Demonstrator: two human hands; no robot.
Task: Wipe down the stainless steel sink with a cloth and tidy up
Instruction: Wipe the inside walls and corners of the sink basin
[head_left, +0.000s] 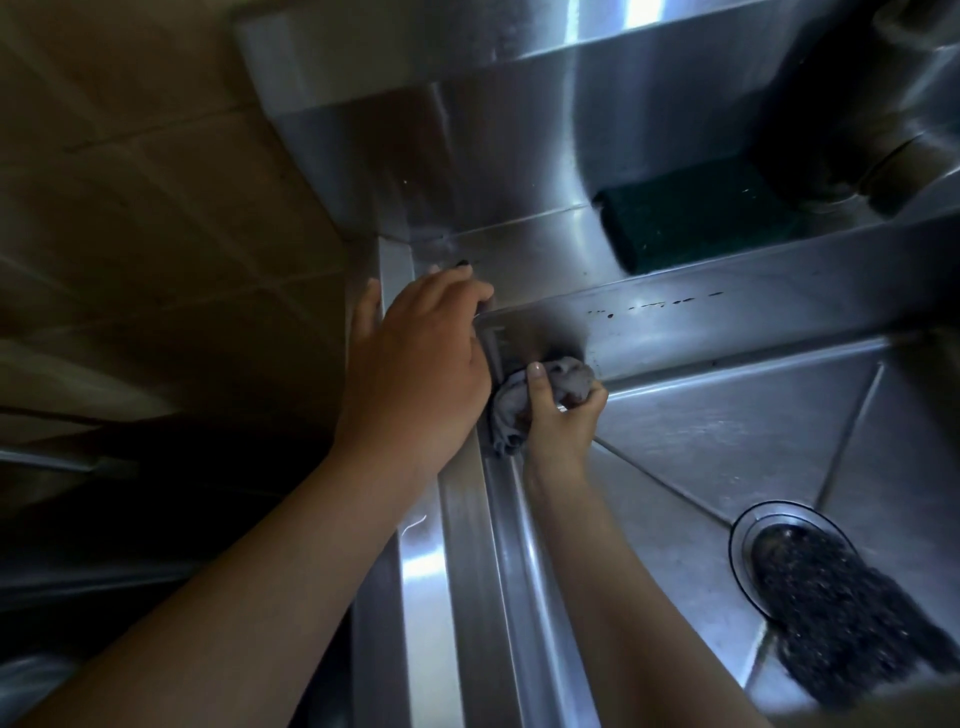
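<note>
The stainless steel sink (717, 431) fills the right half of the head view, its basin sloping to a round drain. My right hand (563, 421) is closed around a bunched grey cloth (540, 395) and presses it into the basin's far left corner. My left hand (421, 369) lies flat over the sink's left rim at that same corner, fingers spread and bent over the edge, holding nothing.
A dark green scouring sponge (696, 218) lies on the back ledge beneath the faucet (893, 135). A dark steel-wool scrubber (841, 613) covers part of the drain (753, 540). Small dark specks (675, 304) dot the back rim. A tiled wall (156, 182) stands at left.
</note>
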